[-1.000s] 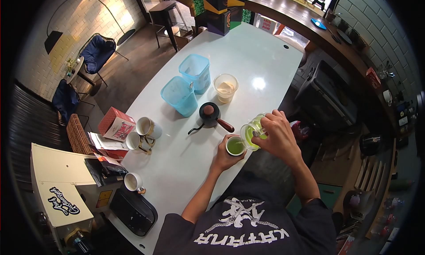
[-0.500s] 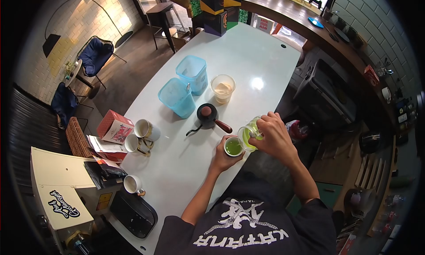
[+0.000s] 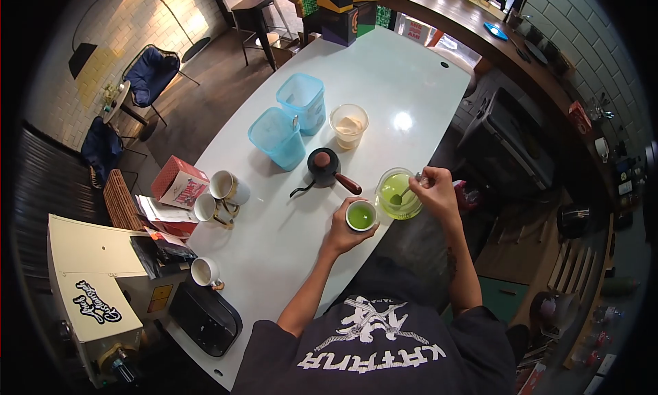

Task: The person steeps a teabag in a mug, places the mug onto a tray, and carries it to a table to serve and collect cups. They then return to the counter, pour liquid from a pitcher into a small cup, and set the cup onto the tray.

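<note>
My left hand (image 3: 341,232) is wrapped round a small cup (image 3: 361,216) of green liquid near the table's edge. To its right stands a clear glass vessel (image 3: 399,193) with green liquid inside. My right hand (image 3: 436,191) pinches the handle of a spoon (image 3: 406,191), whose bowl is in that liquid. Just beyond the cup sits a black pot (image 3: 323,165) with a wooden handle and a thin black spout. Behind it are a clear cup of beige powder (image 3: 349,126) and two light blue containers, one nearer (image 3: 277,139) and one farther (image 3: 302,104).
Several white mugs (image 3: 229,188) stand at the table's left side by a red and white box (image 3: 179,182). A black tray (image 3: 205,319) and a cream machine (image 3: 96,285) are at the lower left. Black boxes (image 3: 340,15) stand at the far end.
The glass vessel, tilted toward the cup in my right hand before, is now upright at the table's right edge. My right hand has let go of it and holds the spoon. The pouring has stopped.
</note>
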The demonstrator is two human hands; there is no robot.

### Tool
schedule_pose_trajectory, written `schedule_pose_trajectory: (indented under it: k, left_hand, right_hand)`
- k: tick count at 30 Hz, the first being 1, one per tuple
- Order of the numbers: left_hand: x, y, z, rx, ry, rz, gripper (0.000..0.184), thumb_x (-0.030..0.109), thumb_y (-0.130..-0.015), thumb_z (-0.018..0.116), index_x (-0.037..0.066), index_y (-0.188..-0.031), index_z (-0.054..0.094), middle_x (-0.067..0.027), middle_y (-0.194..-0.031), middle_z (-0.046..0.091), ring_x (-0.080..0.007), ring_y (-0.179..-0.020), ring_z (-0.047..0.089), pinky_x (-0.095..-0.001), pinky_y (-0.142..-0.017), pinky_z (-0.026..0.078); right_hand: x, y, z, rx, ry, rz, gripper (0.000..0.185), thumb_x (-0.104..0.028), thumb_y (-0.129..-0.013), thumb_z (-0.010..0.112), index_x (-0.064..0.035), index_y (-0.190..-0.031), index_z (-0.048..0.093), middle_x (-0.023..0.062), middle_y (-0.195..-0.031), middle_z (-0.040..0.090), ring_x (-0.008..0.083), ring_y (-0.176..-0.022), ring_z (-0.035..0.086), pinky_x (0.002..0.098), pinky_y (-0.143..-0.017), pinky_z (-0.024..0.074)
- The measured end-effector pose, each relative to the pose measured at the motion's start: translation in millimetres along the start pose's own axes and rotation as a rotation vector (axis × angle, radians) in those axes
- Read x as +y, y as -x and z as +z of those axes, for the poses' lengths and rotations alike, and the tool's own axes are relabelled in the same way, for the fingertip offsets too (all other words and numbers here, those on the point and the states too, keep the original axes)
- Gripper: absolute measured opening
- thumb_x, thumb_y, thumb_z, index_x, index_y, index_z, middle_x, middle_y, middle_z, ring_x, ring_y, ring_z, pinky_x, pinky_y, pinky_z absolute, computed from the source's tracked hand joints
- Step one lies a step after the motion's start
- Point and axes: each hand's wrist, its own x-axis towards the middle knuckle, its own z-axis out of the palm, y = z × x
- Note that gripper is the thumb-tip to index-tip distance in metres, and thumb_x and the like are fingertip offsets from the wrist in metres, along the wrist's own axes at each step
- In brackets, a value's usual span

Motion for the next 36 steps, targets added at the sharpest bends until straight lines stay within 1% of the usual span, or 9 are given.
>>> schedule_pose_trajectory:
  k: [1, 5, 15, 17, 21, 23, 30, 33, 36]
  left_hand:
    - [1, 0, -3, 0.002, -0.004, -0.003, 0.052, 0.012, -0.069, 0.084, 0.002, -0.111, 0.055, -0.0079, -0.106, 0.063, -0.0163, -0.097, 0.062, -0.0310, -0.087, 0.050]
    - [0, 4, -15, 0.021, -0.028, -0.009, 0.050, 0.011, -0.068, 0.084, 0.002, -0.108, 0.055, -0.0080, -0.105, 0.064, -0.0157, -0.095, 0.063, -0.0304, -0.085, 0.051]
    - [6, 9, -27, 0.032, -0.030, -0.074, 0.050, 0.008, -0.067, 0.083, 0.003, -0.108, 0.055, -0.0086, -0.107, 0.063, -0.0167, -0.098, 0.063, -0.0306, -0.087, 0.050]
    - [5, 10, -27, 0.031, -0.034, -0.081, 0.051, 0.007, -0.068, 0.083, 0.002, -0.109, 0.054, -0.0090, -0.108, 0.063, -0.0172, -0.099, 0.062, -0.0311, -0.088, 0.050]
    - [1, 12, -25, 0.031, -0.013, -0.095, 0.054, 0.006, -0.068, 0.083, 0.002, -0.112, 0.052, -0.0097, -0.111, 0.061, -0.0189, -0.104, 0.061, -0.0322, -0.092, 0.048]
    - [1, 12, -26, 0.024, -0.020, -0.106, 0.055, 0.006, -0.068, 0.083, 0.002, -0.113, 0.052, -0.0098, -0.111, 0.061, -0.0190, -0.104, 0.060, -0.0323, -0.092, 0.048]
    - [-1, 11, -26, 0.011, -0.036, -0.092, 0.056, 0.004, -0.067, 0.083, 0.002, -0.113, 0.052, -0.0095, -0.112, 0.060, -0.0186, -0.105, 0.059, -0.0319, -0.094, 0.047]
    - [2, 11, -25, 0.016, -0.023, -0.113, 0.055, 0.004, -0.067, 0.083, 0.002, -0.113, 0.053, -0.0094, -0.112, 0.060, -0.0185, -0.105, 0.059, -0.0318, -0.093, 0.047]
    - [2, 12, -25, 0.023, -0.015, -0.111, 0.055, 0.004, -0.067, 0.083, 0.003, -0.113, 0.053, -0.0091, -0.112, 0.060, -0.0181, -0.103, 0.059, -0.0315, -0.092, 0.047]
  right_hand:
    - [5, 0, 1, 0.028, -0.041, 0.036, 0.033, -0.017, -0.076, 0.072, 0.0022, -0.058, 0.052, 0.0001, -0.053, 0.046, 0.0044, -0.053, 0.041, 0.0276, -0.047, 0.0336]
    - [34, -9, 11, 0.125, -0.297, 0.103, 0.032, -0.013, -0.083, 0.069, -0.0032, -0.059, 0.051, -0.0072, -0.059, 0.044, 0.0025, -0.056, 0.037, 0.0240, -0.048, 0.0276]
    - [61, -20, 49, 0.317, -0.415, 0.115, 0.035, -0.014, -0.084, 0.070, -0.0045, -0.059, 0.047, -0.0061, -0.058, 0.044, 0.0030, -0.056, 0.037, 0.0234, -0.049, 0.0287]
    - [66, -23, 56, 0.351, -0.407, 0.088, 0.041, -0.015, -0.088, 0.070, -0.0102, -0.059, 0.042, -0.0102, -0.059, 0.037, 0.0004, -0.054, 0.027, 0.0232, -0.047, 0.0197]
    - [66, -25, 66, 0.335, -0.438, 0.134, 0.041, -0.015, -0.089, 0.070, -0.0101, -0.059, 0.042, -0.0102, -0.059, 0.036, 0.0006, -0.054, 0.027, 0.0233, -0.047, 0.0191]
    - [76, -27, 71, 0.342, -0.383, 0.132, 0.040, -0.020, -0.084, 0.071, -0.0046, -0.059, 0.044, -0.0042, -0.055, 0.044, 0.0044, -0.054, 0.037, 0.0248, -0.048, 0.0303]
    - [59, -30, 75, 0.329, -0.367, 0.127, 0.042, -0.022, -0.084, 0.073, -0.0047, -0.058, 0.044, -0.0037, -0.055, 0.044, 0.0046, -0.055, 0.038, 0.0246, -0.048, 0.0299]
    - [55, -31, 74, 0.339, -0.376, 0.111, 0.041, -0.023, -0.083, 0.074, -0.0027, -0.060, 0.047, -0.0015, -0.055, 0.047, 0.0067, -0.055, 0.041, 0.0263, -0.051, 0.0366]
    - [49, -29, 65, 0.237, -0.248, 0.052, 0.037, -0.027, -0.081, 0.077, 0.0007, -0.073, 0.053, 0.0052, -0.068, 0.055, 0.0138, -0.064, 0.051, 0.0314, -0.064, 0.0460]
